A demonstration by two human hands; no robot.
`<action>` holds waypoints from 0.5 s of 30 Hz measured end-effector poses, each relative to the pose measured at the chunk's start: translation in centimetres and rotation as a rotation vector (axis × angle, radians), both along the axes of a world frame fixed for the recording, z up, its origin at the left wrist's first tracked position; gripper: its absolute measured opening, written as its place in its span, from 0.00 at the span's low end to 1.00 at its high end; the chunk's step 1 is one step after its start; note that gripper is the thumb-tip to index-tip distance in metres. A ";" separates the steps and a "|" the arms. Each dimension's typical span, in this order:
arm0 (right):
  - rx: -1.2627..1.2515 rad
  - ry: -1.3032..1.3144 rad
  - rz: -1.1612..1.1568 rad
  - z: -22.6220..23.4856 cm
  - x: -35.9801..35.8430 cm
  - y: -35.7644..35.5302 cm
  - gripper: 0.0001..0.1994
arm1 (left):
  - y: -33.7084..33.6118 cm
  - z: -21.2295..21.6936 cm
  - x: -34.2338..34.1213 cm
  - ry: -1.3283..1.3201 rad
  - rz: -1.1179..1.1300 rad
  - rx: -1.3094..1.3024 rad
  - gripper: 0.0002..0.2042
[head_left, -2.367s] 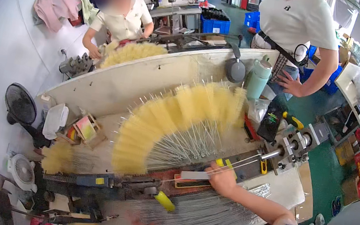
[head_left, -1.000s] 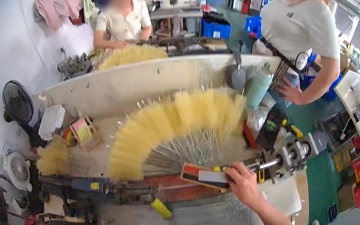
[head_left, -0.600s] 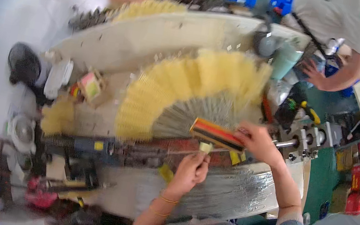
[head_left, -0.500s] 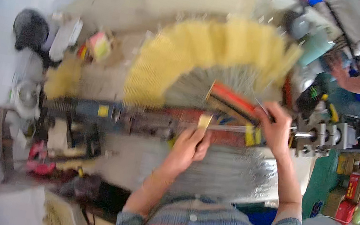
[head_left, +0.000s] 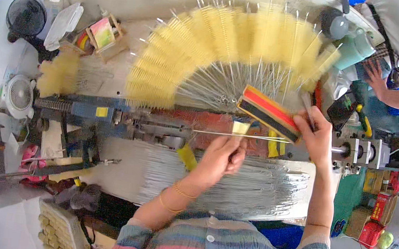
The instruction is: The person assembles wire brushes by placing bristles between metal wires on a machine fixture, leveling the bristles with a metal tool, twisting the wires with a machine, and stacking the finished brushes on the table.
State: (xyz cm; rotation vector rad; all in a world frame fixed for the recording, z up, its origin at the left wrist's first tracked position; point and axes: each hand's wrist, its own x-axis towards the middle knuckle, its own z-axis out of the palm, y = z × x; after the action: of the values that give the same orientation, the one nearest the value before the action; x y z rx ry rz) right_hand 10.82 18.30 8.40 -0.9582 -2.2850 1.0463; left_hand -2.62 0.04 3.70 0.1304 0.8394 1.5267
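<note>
Held at its right end by my right hand [head_left: 318, 136], a long block [head_left: 270, 113] with red and black faces and yellow edges tilts over the machine. A thin dark tool with a narrow blade [head_left: 307, 105] sticks up from the same hand. My left hand [head_left: 226, 156] pinches a small pale yellow piece [head_left: 240, 127], perhaps a bristle tuft, just below the block's left end. A thin metal wire [head_left: 208, 132] runs along the machine [head_left: 180, 116] behind my left fingers. Beyond the block, yellow twisted-wire brushes [head_left: 219, 35] lie spread in a wide fan, wire ends toward me.
Many loose wires [head_left: 273, 189] are piled on the near worktop. At left stand a white fan [head_left: 19, 95] and a smaller brush bundle [head_left: 59, 74]. Metal shaft blocks [head_left: 363, 153] sit at right. Another person's hand [head_left: 376, 75] rests at the far right.
The view has shifted and sharpened. Relative to the machine, my left hand and the yellow piece have moved slightly right. Both hands keep hold of their things.
</note>
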 end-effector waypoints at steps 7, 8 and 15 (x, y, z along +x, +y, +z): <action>0.080 0.067 0.358 -0.8 -2.1 -3.1 0.13 | -2.8 0.5 -2.8 -0.179 -0.095 0.091 0.15; 0.061 0.072 0.351 -0.7 -2.5 -3.5 0.13 | -3.0 0.8 -2.9 -0.169 -0.104 0.092 0.15; -0.338 -0.088 0.390 0.5 -2.9 -1.5 0.07 | -3.5 -0.5 -1.8 0.169 -0.128 0.048 0.23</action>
State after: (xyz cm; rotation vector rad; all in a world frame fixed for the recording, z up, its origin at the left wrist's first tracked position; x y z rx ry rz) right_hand 7.88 16.82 8.88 -0.6994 -2.4767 1.6230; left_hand -4.47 -3.48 3.19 0.3459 0.9106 1.4295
